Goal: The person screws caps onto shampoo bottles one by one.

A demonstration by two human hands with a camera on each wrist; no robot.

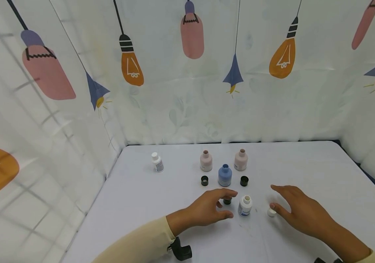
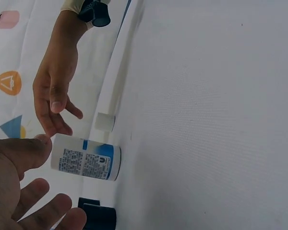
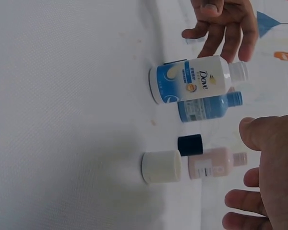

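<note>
A small white Dove bottle (image 1: 245, 206) stands uncapped on the table, its neck bare in the right wrist view. Left of it hovers my left hand (image 1: 208, 207), thumb and fingers spread apart with nothing between them. Behind that hand a black cap (image 1: 227, 201) is partly hidden. My right hand (image 1: 302, 210) holds nothing, its thumb tip right by a white cap (image 3: 161, 166) that sits on the table. Just beyond the Dove bottle stands an open blue bottle (image 1: 225, 175).
Two open pink bottles (image 1: 206, 161) (image 1: 241, 160) stand farther back. A black cap (image 1: 204, 180) lies on the left and another black cap (image 1: 244, 180) on the right. A capped white bottle (image 1: 158, 162) stands at the back left. Patterned curtain (image 1: 187, 91) hangs behind the white table (image 1: 135, 204).
</note>
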